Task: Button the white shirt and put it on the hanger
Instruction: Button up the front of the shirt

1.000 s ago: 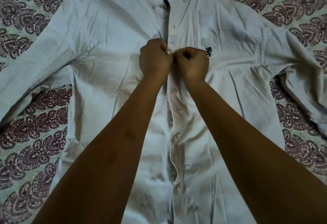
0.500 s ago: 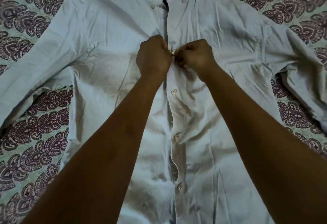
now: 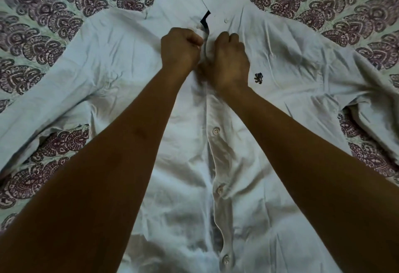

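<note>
Both hands' grip hides the button they work; shirt [image 3: 112, 61] hem cut off below.

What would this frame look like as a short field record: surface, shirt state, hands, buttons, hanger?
surface: patterned bedspread
shirt: white shirt lying flat, front up, collar away from the camera
left hand: left hand closed on the placket edge near the collar
right hand: right hand gripping the opposite edge
buttons visible: three below the hands, the nearest to them being this button
emblem: dark emblem on the chest
hanger: not in view
</note>
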{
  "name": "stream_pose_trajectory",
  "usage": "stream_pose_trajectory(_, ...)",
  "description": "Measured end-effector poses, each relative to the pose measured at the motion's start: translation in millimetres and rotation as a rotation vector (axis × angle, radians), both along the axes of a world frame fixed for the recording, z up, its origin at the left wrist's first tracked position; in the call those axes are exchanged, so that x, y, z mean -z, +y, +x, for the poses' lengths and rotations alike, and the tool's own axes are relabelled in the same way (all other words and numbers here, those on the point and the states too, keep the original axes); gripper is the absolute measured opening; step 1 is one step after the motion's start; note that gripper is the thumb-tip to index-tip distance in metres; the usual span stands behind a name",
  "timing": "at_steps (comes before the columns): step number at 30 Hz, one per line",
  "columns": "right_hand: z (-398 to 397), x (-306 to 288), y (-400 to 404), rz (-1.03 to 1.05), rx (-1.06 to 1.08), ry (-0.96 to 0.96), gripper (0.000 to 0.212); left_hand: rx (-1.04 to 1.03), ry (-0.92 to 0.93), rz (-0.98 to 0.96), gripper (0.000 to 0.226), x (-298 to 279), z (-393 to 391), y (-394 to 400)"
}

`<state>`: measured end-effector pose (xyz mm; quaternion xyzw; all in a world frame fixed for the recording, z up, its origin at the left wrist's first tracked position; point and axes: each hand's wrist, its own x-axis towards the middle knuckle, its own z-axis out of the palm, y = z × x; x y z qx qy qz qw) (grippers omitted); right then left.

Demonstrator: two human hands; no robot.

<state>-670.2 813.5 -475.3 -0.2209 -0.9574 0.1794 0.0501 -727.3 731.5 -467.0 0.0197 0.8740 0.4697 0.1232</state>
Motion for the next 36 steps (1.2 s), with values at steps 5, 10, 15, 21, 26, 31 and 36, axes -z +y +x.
stream_pose_trajectory(5, -1.1, -1.2, 6.5, -0.075, 0.002, 0.039, 0.012, 0.188, 0.135, -0.294, 0.016, -1.6, -0.8, 9.5)
stream_pose_trajectory(10, -1.2, 0.6, 27.8, -0.862, 0.372, 0.264, 0.034, 0.172, 0.091, -0.371, 0.025, 1.5, -5.0, 14.3)
stream_pose_trajectory(15, 8.3, 4.5, 32.8, -1.251, 0.455, 0.221, 0.029, 0.287, 0.098, -0.535, 0.047, -11.8, -8.2, 21.8)
stream_pose_trajectory(21, 13.3, 3.7, 31.2, -1.289, 0.426, 0.224, 0.03, 0.248, -0.209, -0.246, 0.018, -25.5, -9.7, 22.8)
stream_pose_trajectory(26, 13.0, 3.4, 32.6, -1.284, 0.426, 0.218, 0.027, -0.007, -0.183, 0.137, 0.029, -9.8, 3.6, 9.2)
stream_pose_trajectory(31, 9.2, 10.1, 23.1, -1.064, 0.475, 0.293, 0.033, -0.059, 0.029, 0.191, 0.03, -1.6, 16.4, 13.2)
stream_pose_trajectory(36, 11.7, 13.0, 22.2, -1.184, 0.376, 0.317, 0.024, -0.093, 0.027, 0.134, 0.025, 4.2, 17.3, 11.8)
